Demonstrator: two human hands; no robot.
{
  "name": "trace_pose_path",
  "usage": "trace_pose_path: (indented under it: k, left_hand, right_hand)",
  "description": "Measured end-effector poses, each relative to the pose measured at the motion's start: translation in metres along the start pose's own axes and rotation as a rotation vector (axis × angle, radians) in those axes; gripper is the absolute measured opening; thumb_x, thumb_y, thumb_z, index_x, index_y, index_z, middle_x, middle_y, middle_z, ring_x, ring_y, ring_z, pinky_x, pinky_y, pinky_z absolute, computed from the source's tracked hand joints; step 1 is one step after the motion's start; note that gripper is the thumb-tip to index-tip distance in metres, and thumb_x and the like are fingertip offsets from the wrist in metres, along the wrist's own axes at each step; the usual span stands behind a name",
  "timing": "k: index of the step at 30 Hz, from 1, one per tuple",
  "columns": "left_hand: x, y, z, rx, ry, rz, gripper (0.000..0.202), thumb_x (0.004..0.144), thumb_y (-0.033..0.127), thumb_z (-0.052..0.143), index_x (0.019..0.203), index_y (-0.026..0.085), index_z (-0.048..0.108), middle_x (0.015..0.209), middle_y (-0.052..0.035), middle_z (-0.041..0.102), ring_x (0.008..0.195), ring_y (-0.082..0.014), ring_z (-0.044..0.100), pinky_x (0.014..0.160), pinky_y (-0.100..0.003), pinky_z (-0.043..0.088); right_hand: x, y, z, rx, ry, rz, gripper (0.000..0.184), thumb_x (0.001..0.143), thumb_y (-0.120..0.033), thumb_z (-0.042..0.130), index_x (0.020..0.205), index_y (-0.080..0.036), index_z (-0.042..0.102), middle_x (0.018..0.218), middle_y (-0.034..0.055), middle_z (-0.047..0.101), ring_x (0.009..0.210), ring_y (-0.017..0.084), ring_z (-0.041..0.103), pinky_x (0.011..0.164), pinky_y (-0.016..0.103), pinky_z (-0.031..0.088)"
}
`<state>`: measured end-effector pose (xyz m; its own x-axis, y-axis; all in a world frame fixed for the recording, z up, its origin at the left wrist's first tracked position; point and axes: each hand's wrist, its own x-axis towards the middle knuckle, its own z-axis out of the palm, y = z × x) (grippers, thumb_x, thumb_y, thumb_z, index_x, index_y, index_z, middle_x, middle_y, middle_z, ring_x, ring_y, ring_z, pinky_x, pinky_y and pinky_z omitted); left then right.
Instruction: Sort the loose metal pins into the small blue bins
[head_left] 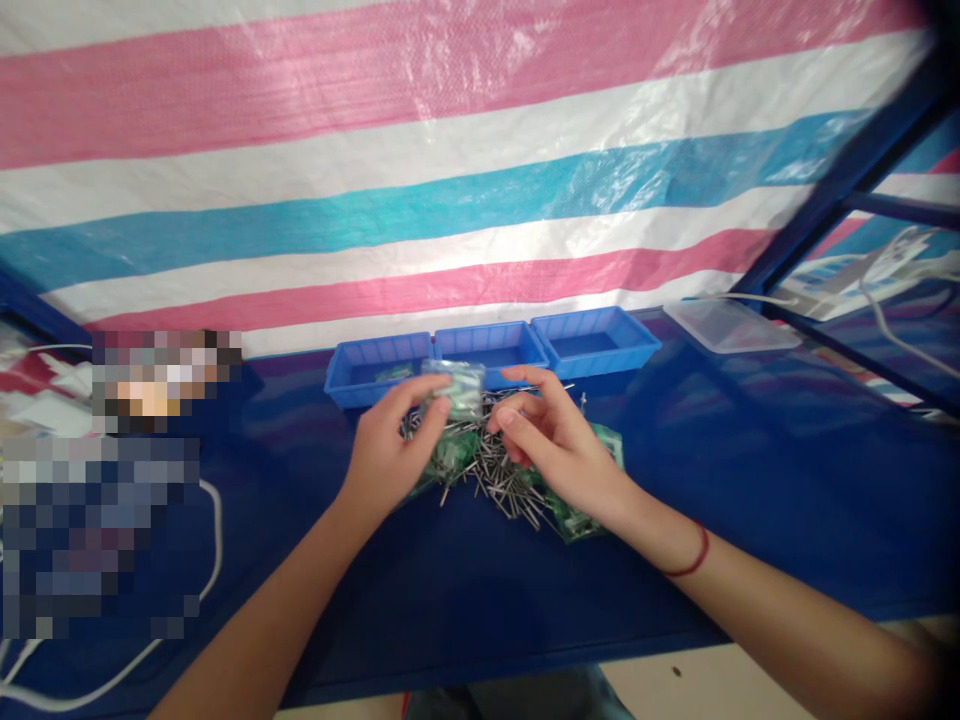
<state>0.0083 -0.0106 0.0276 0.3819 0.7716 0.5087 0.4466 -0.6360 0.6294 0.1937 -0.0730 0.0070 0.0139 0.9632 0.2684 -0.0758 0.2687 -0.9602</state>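
My left hand (391, 448) pinches a small clear plastic bag (456, 387) with green print, held up above a heap of metal nails (491, 478) and more small green bags (577, 515) on the blue table (750, 480). My right hand (547, 435) hovers just right of the held bag, fingers curled with thumb and forefinger pressed together; whether anything is between them I cannot make out. A red cord circles my right wrist.
Three blue plastic trays (592, 342) stand in a row behind the heap. A clear plastic lid (731, 325) lies at the back right. A striped tarp (450, 150) hangs behind. A white cable (210, 560) runs along the left. A blue frame post (832, 200) rises at the right.
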Motion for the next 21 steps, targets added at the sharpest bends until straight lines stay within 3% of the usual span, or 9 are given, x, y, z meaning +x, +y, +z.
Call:
trace_pose_path:
  k: [3, 5, 7, 9, 10, 12, 14, 17, 21]
  left_hand:
    - [0.019, -0.020, -0.013, 0.160, 0.194, -0.105, 0.034, 0.090, 0.038, 0.051, 0.119, 0.019, 0.054, 0.109, -0.0066, 0.066, 0.100, -0.0197, 0.062, 0.092, -0.034, 0.045]
    - [0.027, -0.032, -0.022, 0.367, 0.186, -0.114, 0.036, 0.089, 0.040, 0.052, 0.118, 0.019, 0.056, 0.111, -0.0086, 0.066, 0.112, -0.0263, 0.056, 0.099, -0.044, 0.039]
    - [0.029, -0.038, -0.027, 0.582, 0.172, -0.116, 0.032, 0.088, 0.041, 0.053, 0.110, 0.020, 0.063, 0.121, -0.0115, 0.062, 0.129, -0.0358, 0.039, 0.103, -0.054, 0.029]
    - [0.027, -0.038, -0.031, 0.691, 0.170, -0.098, 0.029, 0.089, 0.040, 0.051, 0.102, 0.019, 0.067, 0.125, -0.0127, 0.059, 0.132, -0.0381, 0.033, 0.103, -0.055, 0.027]
    - [0.025, -0.035, -0.033, 0.697, 0.146, -0.081, 0.029, 0.089, 0.039, 0.049, 0.099, 0.019, 0.068, 0.122, -0.0128, 0.060, 0.128, -0.0361, 0.039, 0.101, -0.052, 0.030]
    - [0.019, -0.028, -0.037, 0.643, -0.006, -0.053, 0.030, 0.091, 0.037, 0.044, 0.095, 0.018, 0.067, 0.105, -0.0101, 0.065, 0.105, -0.0279, 0.056, 0.092, -0.041, 0.039]
    - [0.012, -0.020, -0.042, 0.559, -0.297, -0.071, 0.032, 0.090, 0.043, 0.044, 0.091, 0.020, 0.066, 0.089, -0.0054, 0.066, 0.083, -0.0218, 0.060, 0.077, -0.032, 0.043]
    - [-0.001, -0.014, -0.048, 0.482, -0.639, -0.154, 0.034, 0.080, 0.054, 0.055, 0.090, 0.023, 0.066, 0.086, -0.0029, 0.065, 0.075, -0.0208, 0.061, 0.066, -0.029, 0.042]
    - [-0.013, -0.016, -0.048, 0.477, -0.706, -0.195, 0.040, 0.072, 0.045, 0.067, 0.104, 0.023, 0.062, 0.100, -0.0052, 0.064, 0.087, -0.0241, 0.061, 0.074, -0.030, 0.044]
  right_hand:
    - [0.000, 0.002, -0.002, -0.040, 0.017, 0.005, 0.036, 0.090, -0.038, 0.053, 0.119, -0.025, 0.037, 0.086, -0.0017, 0.054, 0.055, 0.007, 0.047, 0.048, 0.021, 0.039]
    - [0.001, 0.004, -0.003, -0.073, 0.012, 0.010, 0.036, 0.090, -0.036, 0.053, 0.119, -0.025, 0.036, 0.085, -0.0020, 0.053, 0.056, 0.007, 0.046, 0.048, 0.021, 0.037]
    - [0.001, 0.005, -0.003, -0.105, -0.002, 0.015, 0.036, 0.089, -0.034, 0.054, 0.119, -0.025, 0.036, 0.085, -0.0023, 0.051, 0.056, 0.007, 0.045, 0.048, 0.021, 0.037]
    - [0.000, 0.006, -0.003, -0.140, -0.011, 0.012, 0.035, 0.089, -0.033, 0.054, 0.119, -0.024, 0.037, 0.085, -0.0022, 0.051, 0.056, 0.007, 0.044, 0.048, 0.022, 0.037]
    - [0.000, 0.006, -0.003, -0.157, -0.013, 0.007, 0.034, 0.089, -0.032, 0.053, 0.118, -0.024, 0.038, 0.085, -0.0020, 0.051, 0.057, 0.007, 0.044, 0.048, 0.022, 0.037]
    - [0.000, 0.006, -0.003, -0.188, -0.013, -0.004, 0.032, 0.089, -0.032, 0.053, 0.117, -0.023, 0.040, 0.084, -0.0017, 0.051, 0.057, 0.007, 0.044, 0.048, 0.021, 0.037]
    - [0.000, 0.006, -0.003, -0.209, -0.012, -0.011, 0.030, 0.088, -0.031, 0.053, 0.115, -0.023, 0.042, 0.084, -0.0014, 0.052, 0.058, 0.007, 0.045, 0.048, 0.021, 0.037]
    - [0.000, 0.007, -0.004, -0.230, -0.012, -0.011, 0.030, 0.088, -0.030, 0.054, 0.115, -0.023, 0.043, 0.085, -0.0012, 0.053, 0.059, 0.008, 0.046, 0.049, 0.021, 0.036]
    - [0.000, 0.008, -0.004, -0.248, -0.018, 0.004, 0.029, 0.088, -0.029, 0.054, 0.115, -0.022, 0.044, 0.084, -0.0012, 0.053, 0.060, 0.008, 0.047, 0.050, 0.022, 0.037]
